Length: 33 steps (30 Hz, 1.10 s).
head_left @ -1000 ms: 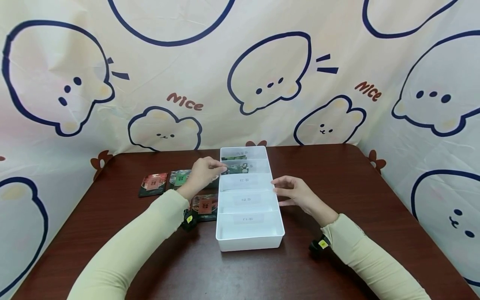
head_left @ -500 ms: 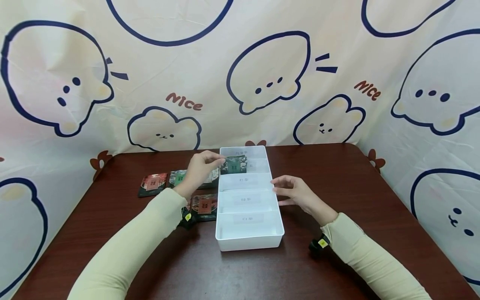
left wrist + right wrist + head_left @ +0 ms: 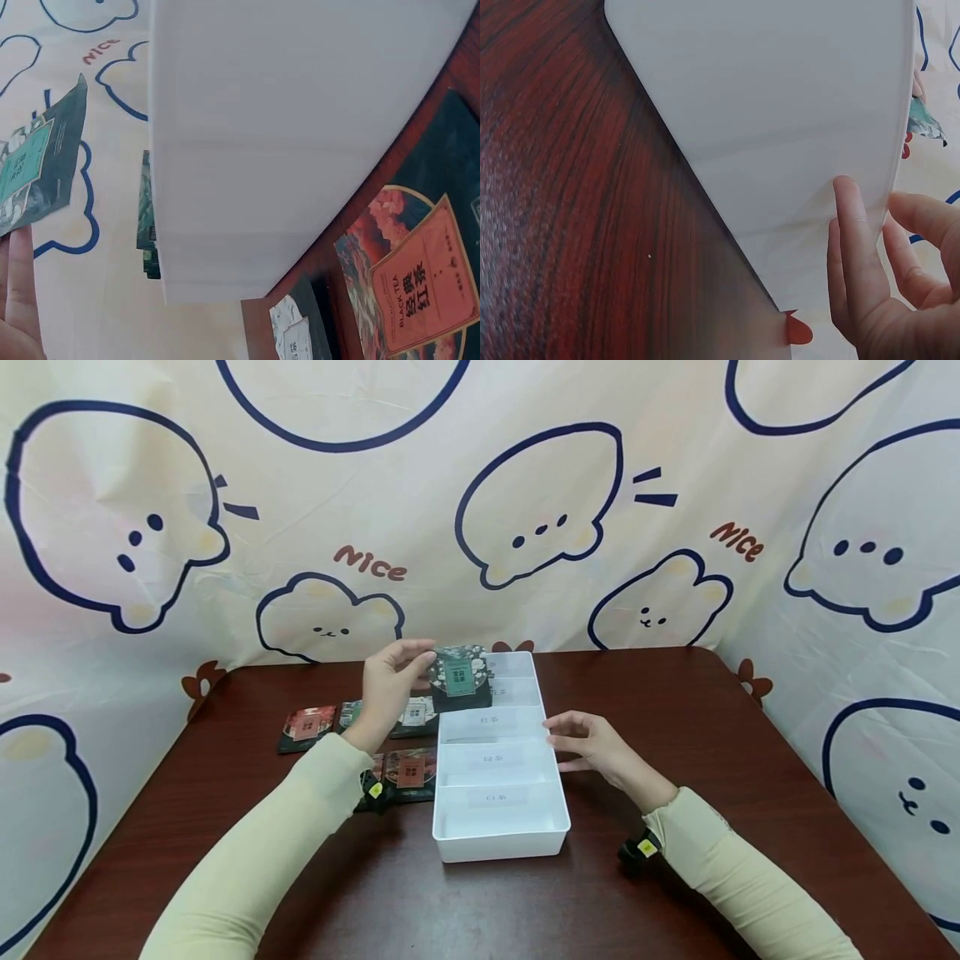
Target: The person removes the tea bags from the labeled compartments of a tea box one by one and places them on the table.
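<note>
My left hand [image 3: 390, 689] pinches a dark green tea packet [image 3: 460, 679] by its left edge, holding it upright over the far end of a white divided box [image 3: 498, 843]. The packet's label and white flowers also show in the left wrist view. My right hand [image 3: 596, 747] touches the box's right side, its fingertips right at the rim. In the right wrist view, two straight fingers [image 3: 859, 255] lie against the outer wall. Green packets [image 3: 145, 202] stick up past the box's rim in the left wrist view.
Left of the box lie a red tea packet [image 3: 307, 727], a white-labelled packet [image 3: 415, 716] and a black tea packet [image 3: 410, 773], among others partly hidden by my left arm. The box's compartments carry paper labels [image 3: 497, 797]. A patterned cloth [image 3: 525, 510] hangs behind the table [image 3: 495, 910].
My left hand has lifted the green tea packet up out of the second-farthest compartment and slightly left, its front now facing me. The right hand and the box stay in place.
</note>
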Available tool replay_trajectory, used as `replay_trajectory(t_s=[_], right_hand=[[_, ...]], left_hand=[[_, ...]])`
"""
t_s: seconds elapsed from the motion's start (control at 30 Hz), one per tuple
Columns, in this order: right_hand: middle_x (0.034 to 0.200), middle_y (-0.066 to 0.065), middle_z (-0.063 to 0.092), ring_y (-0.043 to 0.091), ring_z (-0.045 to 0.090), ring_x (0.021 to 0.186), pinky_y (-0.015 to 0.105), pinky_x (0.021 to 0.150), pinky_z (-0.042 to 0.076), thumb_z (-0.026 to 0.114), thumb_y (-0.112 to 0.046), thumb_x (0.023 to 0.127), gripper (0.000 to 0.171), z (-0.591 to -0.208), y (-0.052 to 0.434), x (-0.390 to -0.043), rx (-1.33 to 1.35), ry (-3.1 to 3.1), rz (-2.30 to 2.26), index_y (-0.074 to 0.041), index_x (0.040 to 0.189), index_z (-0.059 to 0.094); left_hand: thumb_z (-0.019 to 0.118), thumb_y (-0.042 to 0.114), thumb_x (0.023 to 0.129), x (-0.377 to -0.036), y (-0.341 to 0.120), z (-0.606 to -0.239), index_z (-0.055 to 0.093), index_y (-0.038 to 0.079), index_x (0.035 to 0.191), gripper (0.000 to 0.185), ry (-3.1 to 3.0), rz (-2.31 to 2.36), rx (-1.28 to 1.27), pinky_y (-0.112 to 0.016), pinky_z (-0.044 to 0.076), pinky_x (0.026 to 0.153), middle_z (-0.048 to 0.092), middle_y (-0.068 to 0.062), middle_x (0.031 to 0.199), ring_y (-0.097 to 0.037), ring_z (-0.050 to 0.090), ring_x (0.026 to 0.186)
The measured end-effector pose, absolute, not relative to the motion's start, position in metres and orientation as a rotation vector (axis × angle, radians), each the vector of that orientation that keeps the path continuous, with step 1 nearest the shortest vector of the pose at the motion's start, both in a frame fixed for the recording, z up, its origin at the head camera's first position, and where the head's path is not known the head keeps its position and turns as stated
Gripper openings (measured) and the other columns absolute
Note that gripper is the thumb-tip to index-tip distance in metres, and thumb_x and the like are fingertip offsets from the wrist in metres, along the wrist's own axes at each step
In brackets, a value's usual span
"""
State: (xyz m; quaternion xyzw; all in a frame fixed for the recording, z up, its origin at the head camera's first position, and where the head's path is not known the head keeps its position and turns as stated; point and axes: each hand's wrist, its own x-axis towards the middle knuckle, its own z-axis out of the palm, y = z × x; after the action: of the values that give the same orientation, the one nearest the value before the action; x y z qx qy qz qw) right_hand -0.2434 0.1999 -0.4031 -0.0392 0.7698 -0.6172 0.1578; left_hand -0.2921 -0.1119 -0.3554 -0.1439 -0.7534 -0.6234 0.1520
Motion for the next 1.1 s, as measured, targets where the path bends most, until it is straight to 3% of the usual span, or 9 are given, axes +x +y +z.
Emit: replay_trajectory(t_s=[0.4,0.77,1.1], right_hand=[[0.115,0.017,0.056,0.018,0.066,0.089,0.042,0.074,0.059,0.068,-0.012,0.09,0.041,-0.402,0.2,-0.242,-0.143,2.18,-1.787,0.002,0.127,0.055],[0.115,0.018,0.056,0.018,0.066,0.089,0.042,0.075,0.059,0.068,-0.012,0.091,0.042,-0.403,0.2,-0.242,-0.154,2.17,-1.791,0.003,0.128,0.054],[0.116,0.018,0.056,0.018,0.066,0.088,0.041,0.075,0.06,0.069,-0.013,0.09,0.042,-0.404,0.2,-0.241,-0.141,2.191,-1.773,0.002,0.127,0.055]], left_hand=[[0.067,0.03,0.091,-0.28,-0.135,-0.347,0.068,0.005,0.115,0.034,-2.131,-1.83,-0.34,-0.025,0.059,0.065,0.072,0.001,0.102,-0.008,0.068,0.077],[0.067,0.023,0.092,-0.262,-0.181,-0.356,0.067,0.002,0.118,0.033,-2.214,-1.831,-0.255,-0.024,0.058,0.061,0.07,0.016,0.094,-0.004,0.066,0.078],[0.067,0.027,0.092,-0.238,-0.222,-0.366,0.07,0.006,0.112,0.03,-2.307,-1.709,-0.197,-0.023,0.058,0.059,0.07,0.016,0.089,-0.005,0.064,0.069]])
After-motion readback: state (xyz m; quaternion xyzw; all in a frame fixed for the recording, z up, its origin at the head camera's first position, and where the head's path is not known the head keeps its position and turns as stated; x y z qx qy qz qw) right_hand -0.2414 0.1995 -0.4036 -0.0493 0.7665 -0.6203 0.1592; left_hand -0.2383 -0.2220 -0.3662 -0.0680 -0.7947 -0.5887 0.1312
